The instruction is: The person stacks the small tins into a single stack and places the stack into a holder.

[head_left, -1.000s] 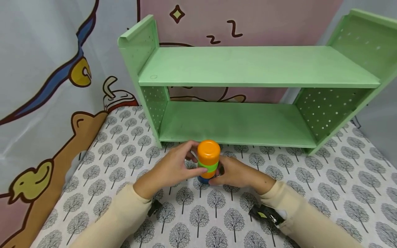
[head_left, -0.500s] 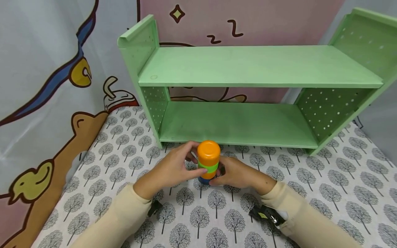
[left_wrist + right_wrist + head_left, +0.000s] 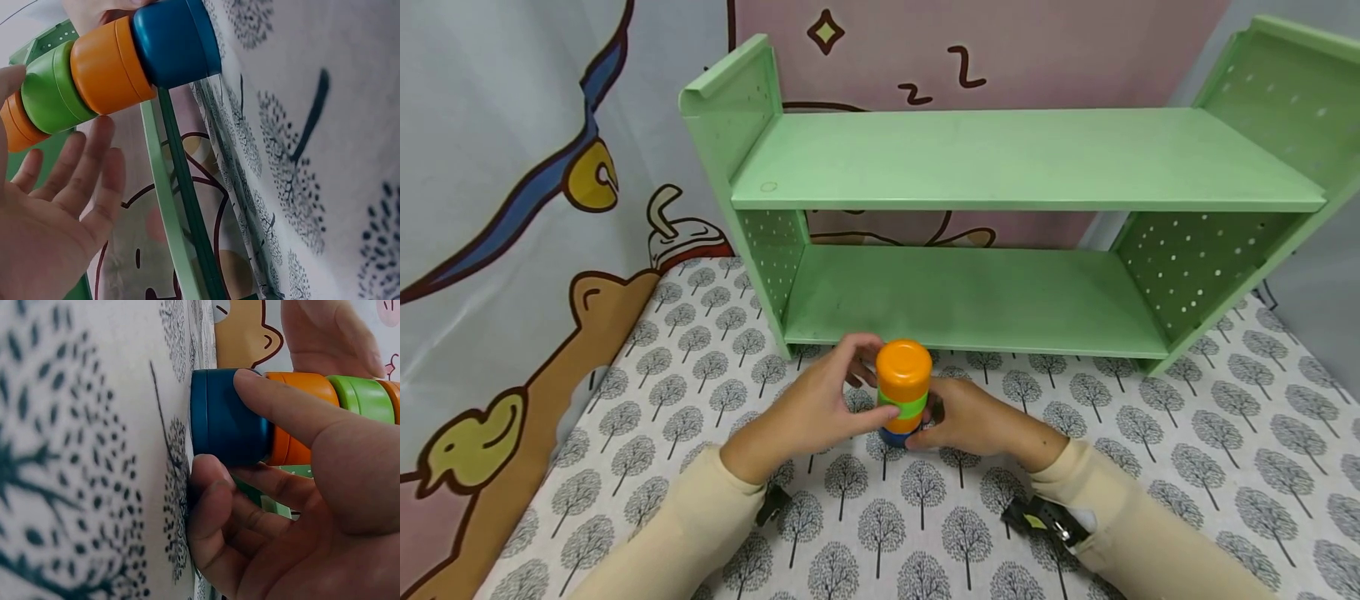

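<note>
Several small cups stand stacked upright on the cloth: a blue cup (image 3: 231, 425) at the bottom, then an orange cup (image 3: 107, 70), a green cup (image 3: 902, 407) and another orange cup (image 3: 904, 367) on top. My right hand (image 3: 973, 421) holds the blue cup, its thumb (image 3: 269, 397) lying along one side and fingers curled at the other. To the left of the stack, my left hand (image 3: 823, 400) is spread loosely, thumb at the green cup; whether it touches cannot be told. Its other fingers (image 3: 78, 175) stand apart from the cups.
Just behind the stack stands a pale green two-level shelf (image 3: 1000, 296) with perforated side panels. A white cloth with a tree print (image 3: 880, 525) covers the table. Cartoon-printed fabric (image 3: 497, 167) hangs at the left and back.
My left fingers have risen slightly beside the stack. The right hand and the cups look unmoved; the head view has shifted a little.
</note>
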`<state>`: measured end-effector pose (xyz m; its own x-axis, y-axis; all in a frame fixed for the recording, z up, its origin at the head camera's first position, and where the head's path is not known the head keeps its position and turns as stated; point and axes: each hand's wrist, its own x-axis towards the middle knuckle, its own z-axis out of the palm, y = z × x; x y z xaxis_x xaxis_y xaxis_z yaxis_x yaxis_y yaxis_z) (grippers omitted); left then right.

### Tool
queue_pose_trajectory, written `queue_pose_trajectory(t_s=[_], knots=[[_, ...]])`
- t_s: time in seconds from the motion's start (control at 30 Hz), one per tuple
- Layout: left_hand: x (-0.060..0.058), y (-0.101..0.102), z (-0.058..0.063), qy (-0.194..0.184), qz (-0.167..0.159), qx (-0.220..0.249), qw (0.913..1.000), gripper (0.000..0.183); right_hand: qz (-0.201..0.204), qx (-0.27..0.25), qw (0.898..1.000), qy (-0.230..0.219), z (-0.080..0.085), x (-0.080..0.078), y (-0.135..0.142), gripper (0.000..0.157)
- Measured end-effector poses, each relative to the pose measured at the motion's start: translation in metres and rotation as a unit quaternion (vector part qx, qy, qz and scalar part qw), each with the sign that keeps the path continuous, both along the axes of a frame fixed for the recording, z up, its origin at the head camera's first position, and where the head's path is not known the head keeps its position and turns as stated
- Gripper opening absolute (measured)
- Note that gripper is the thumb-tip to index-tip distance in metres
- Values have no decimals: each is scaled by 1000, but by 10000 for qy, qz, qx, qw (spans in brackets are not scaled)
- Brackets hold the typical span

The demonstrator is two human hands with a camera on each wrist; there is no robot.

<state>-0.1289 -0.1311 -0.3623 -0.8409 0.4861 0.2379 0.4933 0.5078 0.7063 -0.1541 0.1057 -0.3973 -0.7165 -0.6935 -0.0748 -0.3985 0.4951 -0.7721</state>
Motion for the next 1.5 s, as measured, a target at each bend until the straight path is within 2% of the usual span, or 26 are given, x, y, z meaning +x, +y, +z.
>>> queue_pose_trajectory(t_s=[0.13,0.23,0.53,0.83,1.07,1.3,1.5], knots=[[0,0,0,219,-3,75,9997,73,-26,26,10000,27,0,0,0,42],[0,0,0,243,-27,80,9997,71,-16,20,10000,37,0,1,0,41],[0,1,-2,36,-63,72,9999,72,10,-19,10000,80,0,1,1,41],[0,0,-2,9,-71,130,9999,71,-43,-54,9999,130,0,2,0,40],[0,1,-2,-138,-192,325,9992,68,-138,-204,9986,477,2,4,1,36],[-1,1,0,-161,-214,331,9991,70,-235,-121,9990,366,7,3,2,38],[0,1,0,-210,-213,286,9991,69,-123,-112,9996,247,9,4,2,45]])
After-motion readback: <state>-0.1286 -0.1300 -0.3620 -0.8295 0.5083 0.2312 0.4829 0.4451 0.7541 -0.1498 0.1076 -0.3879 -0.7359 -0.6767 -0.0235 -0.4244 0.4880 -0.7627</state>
